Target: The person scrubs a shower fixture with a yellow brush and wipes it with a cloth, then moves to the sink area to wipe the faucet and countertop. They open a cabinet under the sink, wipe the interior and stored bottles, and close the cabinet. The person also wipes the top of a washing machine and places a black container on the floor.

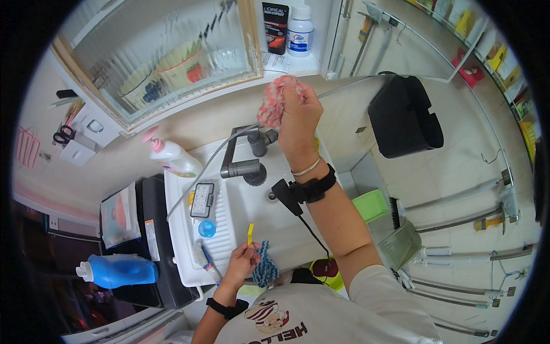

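A crumpled pink and white cloth (275, 101) is bunched in my right hand (301, 112), raised above the grey faucet (251, 167), just under the wall cabinet's edge. Between the thumb and fingers of my left hand (245, 261) is a small yellow strip-like object (250, 234), held low over the near edge of the white sink (262, 215). A blue patterned knitted cloth (265, 268) hangs beside the left hand's fingers; whether those fingers also hold it I cannot tell. Both wrists wear black straps.
On the sink's left ledge are a pump bottle (176, 157), a clear-lidded case (203, 201), a blue round item (206, 228) and a brush (206, 261). A blue detergent bottle (122, 271) lies farther left. A grey hose (202, 172) crosses the ledge; a black holder (404, 116) hangs right.
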`<state>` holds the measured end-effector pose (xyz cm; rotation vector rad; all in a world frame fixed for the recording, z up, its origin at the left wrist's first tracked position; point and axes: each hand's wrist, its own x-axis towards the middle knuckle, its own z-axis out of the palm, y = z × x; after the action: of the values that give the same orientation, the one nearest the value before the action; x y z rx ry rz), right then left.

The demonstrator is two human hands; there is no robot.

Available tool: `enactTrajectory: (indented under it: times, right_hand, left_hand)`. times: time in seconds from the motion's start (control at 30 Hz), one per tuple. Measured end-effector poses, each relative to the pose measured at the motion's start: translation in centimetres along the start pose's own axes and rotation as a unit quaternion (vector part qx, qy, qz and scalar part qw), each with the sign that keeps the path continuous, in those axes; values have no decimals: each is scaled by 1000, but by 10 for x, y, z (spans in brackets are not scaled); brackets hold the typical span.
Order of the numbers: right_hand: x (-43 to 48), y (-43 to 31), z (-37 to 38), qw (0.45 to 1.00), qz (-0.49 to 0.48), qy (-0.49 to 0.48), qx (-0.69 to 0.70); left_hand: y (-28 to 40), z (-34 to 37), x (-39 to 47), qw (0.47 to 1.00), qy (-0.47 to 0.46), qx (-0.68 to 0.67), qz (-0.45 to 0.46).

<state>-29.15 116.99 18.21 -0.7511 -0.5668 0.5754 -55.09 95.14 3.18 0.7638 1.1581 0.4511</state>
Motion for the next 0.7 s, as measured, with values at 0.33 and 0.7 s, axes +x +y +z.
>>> enactTrajectory:
  times: [0.33, 0.7]
  right_hand:
    - [-8, -3, 15, 994, 3, 57, 91]
    - [-5, -12, 12, 981, 138, 82, 107]
  left_hand:
    - [10, -5, 4, 1000, 23, -9, 10]
    - [18, 6, 16, 999, 17, 28, -2]
